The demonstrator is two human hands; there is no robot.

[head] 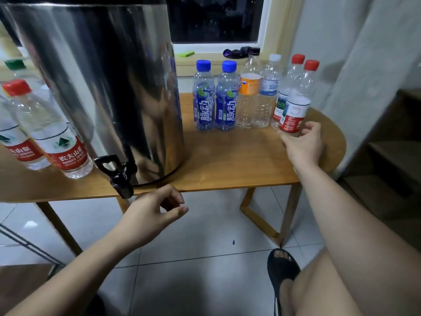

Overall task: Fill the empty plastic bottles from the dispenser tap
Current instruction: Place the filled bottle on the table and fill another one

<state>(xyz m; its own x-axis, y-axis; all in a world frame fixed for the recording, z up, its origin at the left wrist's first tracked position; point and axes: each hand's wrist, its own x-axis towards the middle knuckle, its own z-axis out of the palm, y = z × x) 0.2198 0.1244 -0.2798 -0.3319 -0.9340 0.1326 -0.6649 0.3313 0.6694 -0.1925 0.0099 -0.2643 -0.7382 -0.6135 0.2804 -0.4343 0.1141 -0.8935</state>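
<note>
A large steel dispenser [102, 87] stands on the wooden table [227, 160], its black tap [118, 176] hanging over the front edge. My right hand [303, 144] grips the base of an empty red-capped bottle [298, 99] at the right end of a row. My left hand [155, 213] hovers in front of the table edge, just right of the tap, fingers loosely curled and holding nothing. Left of the dispenser stand red-capped bottles [50, 131] with water in them.
The row also holds a second red-capped bottle [287, 87], a white-capped bottle [270, 92], an orange-labelled bottle [249, 90] and two blue-capped bottles [215, 96]. A window sill runs behind. My sandalled foot [282, 274] rests on the tiled floor by a table leg.
</note>
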